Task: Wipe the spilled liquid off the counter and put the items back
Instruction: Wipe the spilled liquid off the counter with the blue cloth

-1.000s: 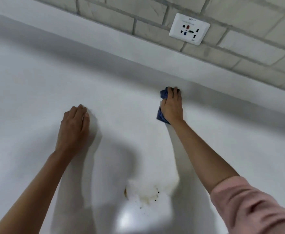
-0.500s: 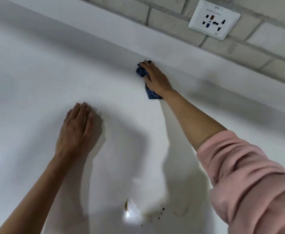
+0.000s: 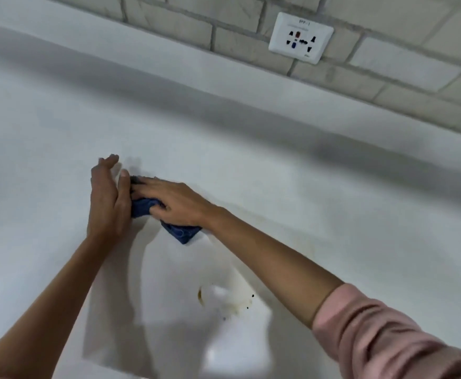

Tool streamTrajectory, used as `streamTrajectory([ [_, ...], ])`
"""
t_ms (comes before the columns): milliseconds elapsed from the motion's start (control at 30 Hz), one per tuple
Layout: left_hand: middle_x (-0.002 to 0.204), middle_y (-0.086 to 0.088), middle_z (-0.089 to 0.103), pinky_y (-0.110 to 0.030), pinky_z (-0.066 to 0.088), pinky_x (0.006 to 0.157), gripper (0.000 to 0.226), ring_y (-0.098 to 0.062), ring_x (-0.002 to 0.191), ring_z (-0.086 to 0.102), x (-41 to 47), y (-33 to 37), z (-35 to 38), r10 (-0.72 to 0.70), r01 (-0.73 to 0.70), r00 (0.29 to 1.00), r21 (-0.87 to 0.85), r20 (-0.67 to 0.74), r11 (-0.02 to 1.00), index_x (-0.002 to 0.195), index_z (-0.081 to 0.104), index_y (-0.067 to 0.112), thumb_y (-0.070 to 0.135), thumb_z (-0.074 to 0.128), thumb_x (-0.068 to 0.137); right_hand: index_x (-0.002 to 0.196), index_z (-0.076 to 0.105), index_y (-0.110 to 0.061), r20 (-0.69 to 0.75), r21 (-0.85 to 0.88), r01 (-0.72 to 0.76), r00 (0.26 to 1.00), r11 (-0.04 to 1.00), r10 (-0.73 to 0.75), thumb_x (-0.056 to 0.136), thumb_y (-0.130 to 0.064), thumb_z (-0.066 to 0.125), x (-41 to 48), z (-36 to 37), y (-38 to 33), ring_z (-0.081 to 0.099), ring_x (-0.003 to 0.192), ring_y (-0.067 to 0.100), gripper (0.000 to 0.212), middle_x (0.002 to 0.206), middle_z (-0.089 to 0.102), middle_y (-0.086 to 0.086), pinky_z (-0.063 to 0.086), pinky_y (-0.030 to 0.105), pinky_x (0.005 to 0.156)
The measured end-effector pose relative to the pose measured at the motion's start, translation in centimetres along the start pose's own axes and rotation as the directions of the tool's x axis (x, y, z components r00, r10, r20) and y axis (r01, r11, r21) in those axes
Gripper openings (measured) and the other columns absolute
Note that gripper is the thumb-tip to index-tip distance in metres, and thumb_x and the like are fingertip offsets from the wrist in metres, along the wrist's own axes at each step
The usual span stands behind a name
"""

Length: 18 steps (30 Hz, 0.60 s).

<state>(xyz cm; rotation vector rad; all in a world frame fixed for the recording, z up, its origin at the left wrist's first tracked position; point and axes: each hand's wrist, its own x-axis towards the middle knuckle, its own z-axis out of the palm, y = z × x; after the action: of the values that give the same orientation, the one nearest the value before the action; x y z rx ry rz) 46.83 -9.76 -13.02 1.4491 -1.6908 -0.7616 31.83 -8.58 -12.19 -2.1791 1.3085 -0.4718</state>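
view: head, single | from: above the white bench (image 3: 333, 214) | facing: forward and down toward the brick-tiled wall (image 3: 401, 61) | range: near | roll: wall line slants across frame

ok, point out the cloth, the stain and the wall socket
cloth (image 3: 181, 234): head view, blue corner nearest the camera.
stain (image 3: 235, 309): head view, yellowish middle of the patch.
socket (image 3: 301, 37): head view, centre of the white faceplate.

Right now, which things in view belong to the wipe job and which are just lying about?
Job:
- blue cloth
- right hand, pressing flat on the cloth
- left hand, open, against the cloth's left side
- brownish spill marks, nearer the camera, unwiped
- counter

Just there:
- wall socket
- brick wall
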Motion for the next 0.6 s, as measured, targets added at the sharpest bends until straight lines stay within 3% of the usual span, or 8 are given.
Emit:
streamTrajectory([
  [67, 0.148, -0.009, 0.032, -0.041, 0.026, 0.115, 0.044, -0.024, 0.141, 0.028, -1.0, -0.1, -0.5, -0.003, 0.004, 0.999, -0.036, 0.033, 0.999, 0.141, 0.031, 0.011, 0.029, 0.028, 0.101, 0.121, 0.061, -0.024, 0.020, 0.065, 0.005, 1.000, 0.998, -0.006, 0.078, 0.002, 0.046, -2.4, 0.4, -1.1, 0.034, 0.137, 0.008, 0.053, 0.146, 0.045, -0.005, 0.041, 0.020, 0.087],
  [100, 0.148, -0.008, 0.033, -0.044, 0.027, 0.114, 0.044, -0.024, 0.140, 0.029, -1.5, 0.0, -0.6, -0.001, 0.003, 0.999, -0.047, 0.045, 0.999, 0.141, 0.032, 0.013, 0.030, 0.028, 0.101, 0.118, 0.064, -0.025, 0.035, 0.093, 0.001, 0.999, 0.996, -0.004, 0.076, 0.003, 0.045, -3.6, 0.4, -1.4, 0.035, 0.137, 0.007, 0.054, 0.143, 0.048, -0.006, 0.042, 0.023, 0.092],
  [167, 0.148, -0.006, 0.034, -0.041, 0.025, 0.115, 0.044, -0.021, 0.142, 0.026, -2.7, 0.0, -1.0, 0.026, -0.024, 0.997, -0.038, 0.076, 0.999, 0.141, 0.034, 0.014, 0.031, 0.028, 0.101, 0.113, 0.068, -0.024, 0.085, 0.156, -0.035, 0.996, 0.987, 0.022, 0.075, 0.007, 0.042, -6.1, 0.9, -2.2, 0.034, 0.138, 0.006, 0.055, 0.138, 0.054, -0.009, 0.038, 0.034, 0.107],
  [233, 0.150, -0.004, 0.034, -0.038, 0.020, 0.117, 0.045, -0.016, 0.143, 0.021, -3.6, 0.0, -1.3, 0.058, -0.057, 0.991, -0.011, 0.123, 0.998, 0.142, 0.034, 0.014, 0.032, 0.026, 0.102, 0.107, 0.071, -0.020, 0.147, 0.242, -0.110, 0.986, 0.964, 0.076, 0.075, 0.010, 0.041, -8.3, 1.2, -3.0, 0.035, 0.137, 0.003, 0.052, 0.133, 0.058, -0.007, 0.030, 0.032, 0.114],
  [300, 0.152, 0.000, 0.032, -0.039, 0.016, 0.119, 0.046, -0.011, 0.144, 0.016, -4.6, 0.0, -1.4, 0.084, -0.086, 0.979, 0.004, 0.185, 0.996, 0.143, 0.033, 0.014, 0.034, 0.025, 0.102, 0.101, 0.072, -0.014, 0.229, 0.336, -0.204, 0.965, 0.919, 0.131, 0.075, 0.011, 0.040, -10.2, 1.0, -3.6, 0.038, 0.135, 0.001, 0.049, 0.128, 0.063, -0.003, 0.027, 0.026, 0.116],
  [400, 0.152, 0.001, 0.032, -0.041, 0.014, 0.120, 0.048, -0.010, 0.145, 0.013, -6.1, 0.3, -1.5, 0.152, -0.154, 0.951, -0.017, 0.270, 0.988, 0.144, 0.032, 0.014, 0.035, 0.025, 0.101, 0.097, 0.073, -0.009, 0.308, 0.407, -0.316, 0.931, 0.857, 0.197, 0.076, 0.011, 0.038, -12.6, -0.6, -4.5, 0.046, 0.129, 0.001, 0.046, 0.122, 0.066, -0.001, 0.032, 0.029, 0.114],
  [500, 0.153, -0.001, 0.031, -0.037, 0.008, 0.121, 0.049, -0.011, 0.146, 0.011, -7.4, 0.0, -1.3, 0.247, -0.262, 0.906, -0.004, 0.345, 0.965, 0.145, 0.030, 0.015, 0.035, 0.025, 0.101, 0.100, 0.073, -0.009, 0.119, 0.457, -0.367, 0.928, 0.810, 0.354, 0.079, 0.014, 0.038, -16.0, -3.1, -4.3, 0.052, 0.124, 0.003, 0.046, 0.120, 0.066, -0.004, 0.036, 0.022, 0.111],
  [600, 0.153, 0.001, 0.031, -0.028, 0.002, 0.119, 0.048, -0.008, 0.146, 0.009, -7.9, -0.4, -1.2, 0.309, -0.340, 0.867, 0.010, 0.391, 0.940, 0.145, 0.031, 0.015, 0.033, 0.026, 0.101, 0.103, 0.072, -0.010, -0.192, 0.478, -0.438, 0.794, 0.761, 0.577, 0.081, 0.015, 0.037, -21.6, -5.8, -2.6, 0.053, 0.122, 0.001, 0.049, 0.123, 0.064, -0.004, 0.038, 0.017, 0.107],
])
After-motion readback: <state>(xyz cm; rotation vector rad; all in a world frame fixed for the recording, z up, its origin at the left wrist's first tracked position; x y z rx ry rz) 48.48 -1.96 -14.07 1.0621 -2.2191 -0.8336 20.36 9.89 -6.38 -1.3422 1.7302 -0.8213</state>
